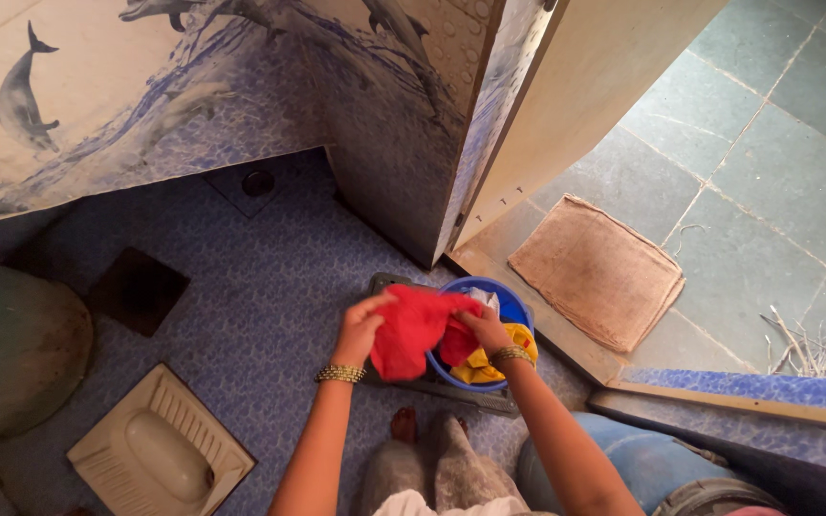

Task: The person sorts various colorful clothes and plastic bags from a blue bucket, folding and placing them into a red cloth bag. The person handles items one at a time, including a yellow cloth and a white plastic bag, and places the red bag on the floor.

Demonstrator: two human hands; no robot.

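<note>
Hands: left hand [359, 330] and right hand [483, 330] both grip red cloth garment [413, 330] over round blue plastic basin [513, 308]; we keep it spread, above yellow cloth [489, 365].

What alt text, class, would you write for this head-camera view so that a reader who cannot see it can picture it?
Seen from above, a person's left hand and right hand hold up a red cloth over a blue tub of yellow and white laundry on a blue patterned bathroom floor. A floor-level toilet pan lies at lower left, a brown doormat outside the doorway.
</note>
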